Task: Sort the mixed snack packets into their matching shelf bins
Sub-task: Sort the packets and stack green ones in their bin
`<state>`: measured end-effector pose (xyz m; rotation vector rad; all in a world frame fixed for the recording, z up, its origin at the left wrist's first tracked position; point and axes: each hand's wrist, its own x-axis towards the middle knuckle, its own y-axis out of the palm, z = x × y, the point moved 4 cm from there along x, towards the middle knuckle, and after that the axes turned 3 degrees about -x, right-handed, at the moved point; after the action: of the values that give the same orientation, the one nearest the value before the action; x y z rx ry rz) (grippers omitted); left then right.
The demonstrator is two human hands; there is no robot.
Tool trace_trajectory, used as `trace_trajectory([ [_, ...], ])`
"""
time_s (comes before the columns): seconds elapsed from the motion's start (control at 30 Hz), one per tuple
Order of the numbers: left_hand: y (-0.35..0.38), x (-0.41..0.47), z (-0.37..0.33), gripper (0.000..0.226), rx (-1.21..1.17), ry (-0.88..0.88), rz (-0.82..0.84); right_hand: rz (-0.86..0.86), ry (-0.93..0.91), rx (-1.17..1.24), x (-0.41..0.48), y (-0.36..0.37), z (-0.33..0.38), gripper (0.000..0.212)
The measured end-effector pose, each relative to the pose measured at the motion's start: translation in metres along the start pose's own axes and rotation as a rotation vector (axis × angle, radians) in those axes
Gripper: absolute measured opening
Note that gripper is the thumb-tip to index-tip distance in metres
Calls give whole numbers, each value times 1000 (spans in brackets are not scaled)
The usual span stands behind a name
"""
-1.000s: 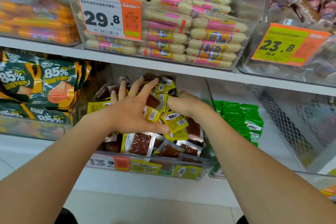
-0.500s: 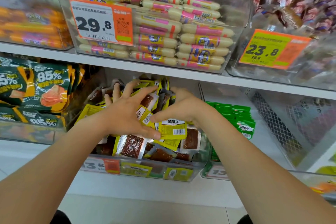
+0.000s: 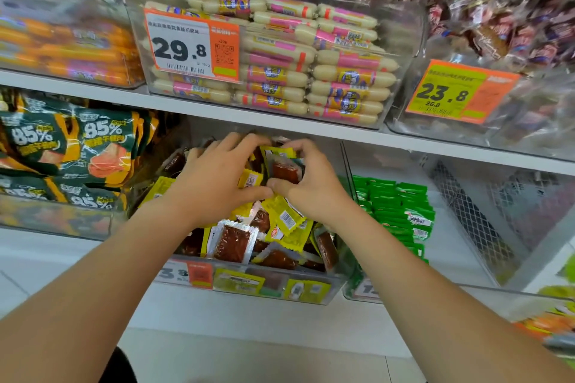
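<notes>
Both hands are found inside the clear centre bin (image 3: 249, 284) on the lower shelf (image 3: 280, 320), closed around a clump of yellow snack packets (image 3: 284, 171). The left hand (image 3: 214, 183) is curled over the clump from the left, its fingers (image 3: 239, 141) bent across the top and the thumb laid beneath. The right hand (image 3: 314, 188) is curled over it from the right, fingers (image 3: 300, 146) hooked on a packet's upper edge, with the thumb tip meeting the left thumb. Whether the clump rests on the loose heap filling the bin or is lifted just clear of it cannot be told. Every packet visible in the heap is of the same yellow-edged kind with red-brown contents; no stray is identified, though what lies under the hands is hidden. Green packets (image 3: 395, 205) are stacked in the bin just to the right, and green "85%" bags (image 3: 62, 149) stand to the left. On the shelf above, pale sausages (image 3: 342, 78) sit behind a 29.8 price tag (image 3: 193, 47), beside orange sausages (image 3: 62, 47). Each visible bin appears to hold one kind, so sorting is judged well advanced here. The step in hand is judged to be gathering or settling the yellow clump. Bins outside the view remain unassessed.
</notes>
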<state>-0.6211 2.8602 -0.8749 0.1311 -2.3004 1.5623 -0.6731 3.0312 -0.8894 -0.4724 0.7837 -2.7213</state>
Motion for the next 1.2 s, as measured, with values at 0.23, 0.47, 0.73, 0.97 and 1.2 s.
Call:
trace_trajectory([
  [0.23, -1, -10, 22, 68, 216, -187, -120, 23, -240, -111, -8, -3, 18, 43],
  [0.47, -14, -16, 5, 72, 123, 23, -70, 243, -115, -333, -37, -7, 14, 111],
  [0.73, -2, -19, -15, 36, -128, 159, 119, 131, -55, -625, -46, -24, 16, 57],
  [0.97, 5, -21, -16, 12, 2, 163, 144, 421, -60, -680, -52, -35, 17, 63],
  [1.2, 14, -15, -23, 37, 47, 148, 190, 237, -177, -731, -51, -37, 18, 31],
])
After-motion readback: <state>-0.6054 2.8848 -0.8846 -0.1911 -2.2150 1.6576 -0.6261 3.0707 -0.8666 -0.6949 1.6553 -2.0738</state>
